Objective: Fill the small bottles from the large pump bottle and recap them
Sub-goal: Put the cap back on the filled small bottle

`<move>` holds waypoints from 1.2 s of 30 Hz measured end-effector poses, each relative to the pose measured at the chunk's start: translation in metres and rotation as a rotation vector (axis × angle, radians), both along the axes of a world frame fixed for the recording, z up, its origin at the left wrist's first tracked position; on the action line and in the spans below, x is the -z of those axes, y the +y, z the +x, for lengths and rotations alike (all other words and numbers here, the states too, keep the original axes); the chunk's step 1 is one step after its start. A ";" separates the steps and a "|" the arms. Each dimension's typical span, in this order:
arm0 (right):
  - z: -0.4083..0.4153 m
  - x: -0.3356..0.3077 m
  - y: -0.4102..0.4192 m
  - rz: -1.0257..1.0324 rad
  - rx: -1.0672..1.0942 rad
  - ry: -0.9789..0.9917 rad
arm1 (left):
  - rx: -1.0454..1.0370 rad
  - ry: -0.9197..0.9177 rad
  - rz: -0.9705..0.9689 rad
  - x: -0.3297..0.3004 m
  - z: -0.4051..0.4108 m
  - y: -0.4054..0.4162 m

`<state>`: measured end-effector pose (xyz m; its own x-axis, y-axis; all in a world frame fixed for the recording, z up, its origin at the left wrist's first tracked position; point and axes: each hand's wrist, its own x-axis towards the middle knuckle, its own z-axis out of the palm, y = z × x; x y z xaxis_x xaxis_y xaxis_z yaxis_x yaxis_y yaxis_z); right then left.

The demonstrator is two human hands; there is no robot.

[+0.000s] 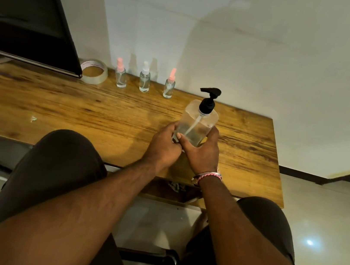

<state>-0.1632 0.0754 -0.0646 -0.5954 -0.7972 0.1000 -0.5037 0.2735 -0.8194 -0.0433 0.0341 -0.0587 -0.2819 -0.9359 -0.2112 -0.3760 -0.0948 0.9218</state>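
Pump bottle (195, 126) stands near the table's (60, 101) front edge, left hand (163, 146) and right hand (200, 152) wrapped round its base. Three small bottles (144, 80) wait capped at the back; uncapping one probably comes next.

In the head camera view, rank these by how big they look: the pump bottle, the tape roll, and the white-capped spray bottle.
1. Pump bottle, clearly largest, though it is nearest the camera, gripped by both hands.
2 and 3. Tape roll and white-capped spray bottle: too alike to rank; the roll looks wider, the bottle taller.
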 end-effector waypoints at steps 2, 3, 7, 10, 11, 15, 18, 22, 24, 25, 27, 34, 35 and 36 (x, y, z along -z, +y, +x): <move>-0.006 -0.001 0.002 0.004 -0.060 0.016 | 0.052 0.036 0.017 0.001 0.000 -0.003; -0.007 -0.001 0.004 -0.001 -0.054 0.016 | 0.044 0.055 0.017 0.002 -0.001 -0.003; -0.001 0.001 0.009 0.008 -0.005 -0.006 | -0.135 0.104 -0.042 0.011 -0.006 0.003; -0.004 0.006 0.016 0.111 -0.115 -0.028 | -0.157 0.160 0.000 0.010 -0.002 0.002; -0.006 0.007 0.018 0.141 -0.146 -0.007 | -0.142 0.169 0.018 0.008 0.000 0.000; -0.013 0.005 0.012 0.152 -0.156 0.043 | -0.012 0.139 0.048 0.006 0.006 -0.002; -0.012 0.001 0.003 0.129 -0.185 -0.013 | 0.055 0.111 0.013 0.006 0.008 0.004; 0.001 -0.002 0.005 0.072 -0.118 -0.040 | 0.012 0.055 -0.026 0.007 0.012 -0.001; 0.004 -0.002 -0.002 0.048 -0.103 -0.017 | -0.003 -0.031 -0.077 0.006 0.016 -0.011; 0.003 -0.003 -0.010 0.039 -0.098 -0.013 | -0.011 -0.083 -0.114 0.007 0.018 -0.019; -0.002 -0.005 -0.025 0.028 -0.073 -0.026 | -0.027 -0.165 -0.171 0.007 0.021 -0.036; -0.013 -0.011 -0.095 -0.048 -0.007 -0.096 | -0.069 -0.315 -0.260 0.003 0.014 -0.091; -0.014 -0.010 -0.105 -0.056 -0.001 -0.098 | -0.091 -0.324 -0.273 0.004 0.012 -0.096; -0.015 -0.008 -0.114 -0.062 0.005 -0.105 | -0.111 -0.325 -0.279 0.006 0.010 -0.101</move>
<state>-0.1779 -0.0382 -0.0563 -0.6089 -0.7885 0.0863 -0.4130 0.2223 -0.8832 -0.0334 -0.0664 -0.0644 -0.1372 -0.9905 -0.0075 -0.6520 0.0846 0.7535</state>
